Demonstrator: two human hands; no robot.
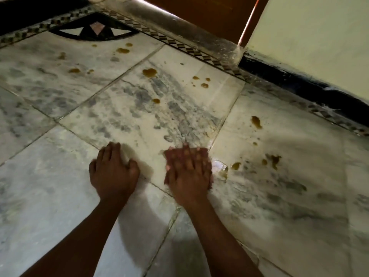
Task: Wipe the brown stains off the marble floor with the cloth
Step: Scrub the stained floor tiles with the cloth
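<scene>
Two hands rest on the marble floor (pixel 60 92), side by side near the middle of the view. The left hand (pixel 113 172) lies with its fingers bent, knuckles up, fingertips against the marble; it holds nothing. The right hand (pixel 189 168) is blurred, its fingers straight and spread, pressing flat on a reddish cloth (pixel 169 154) of which only a little shows past the fingertips and beside the thumb. Just right of that hand a wet, shiny patch (pixel 219 168) lies on the marble.

Many brown stains dot the floor. Several (pixel 273 159) lie to the right of the right hand, one long one (pixel 256 121) farther out toward the right wall (pixel 319 47). One large stain (pixel 149 72) and a cluster of small ones (pixel 201 81) lie ahead of the hands, and more (pixel 122 50) near the far corner, by the black triangular inlay (pixel 93 30). A checkered border strip (pixel 179 45) runs along the floor's far edge below a brown door (pixel 199 13).
</scene>
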